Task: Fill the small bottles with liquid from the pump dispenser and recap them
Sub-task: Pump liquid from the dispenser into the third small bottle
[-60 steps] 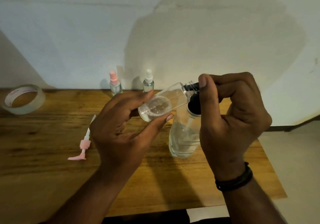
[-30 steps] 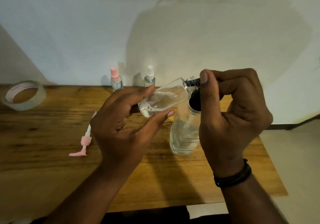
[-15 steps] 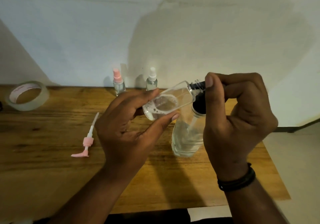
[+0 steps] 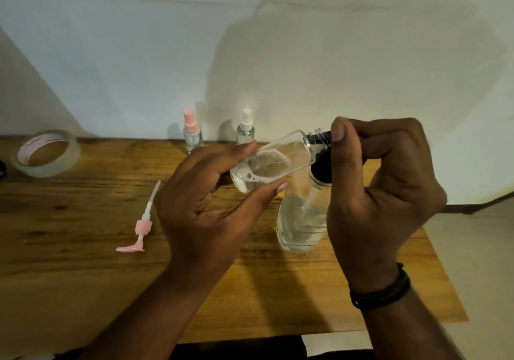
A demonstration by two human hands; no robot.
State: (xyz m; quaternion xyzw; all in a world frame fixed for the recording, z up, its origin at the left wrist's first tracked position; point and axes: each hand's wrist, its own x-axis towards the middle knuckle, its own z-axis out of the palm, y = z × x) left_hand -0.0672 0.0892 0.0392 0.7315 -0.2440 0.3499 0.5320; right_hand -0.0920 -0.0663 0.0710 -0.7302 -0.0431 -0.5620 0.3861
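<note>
Plain domestic room, likely a home: bare painted wall (image 4: pixel 139 54), wooden bench (image 4: pixel 69 220) set against it, pale floor (image 4: pixel 478 248), tape roll (image 4: pixel 46 152) on the bench.

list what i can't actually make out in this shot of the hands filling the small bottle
Head view only:
- Pump dispenser: its head and nozzle are hidden behind the right hand.
- Small bottle: its base is partly wrapped by the left hand; the fill level is unclear through foam and glare.
- Two spray bottles at the back: too small to judge their contents.
- Tape roll: its print is unreadable.
- A dark object at the left edge is cut off.
</note>
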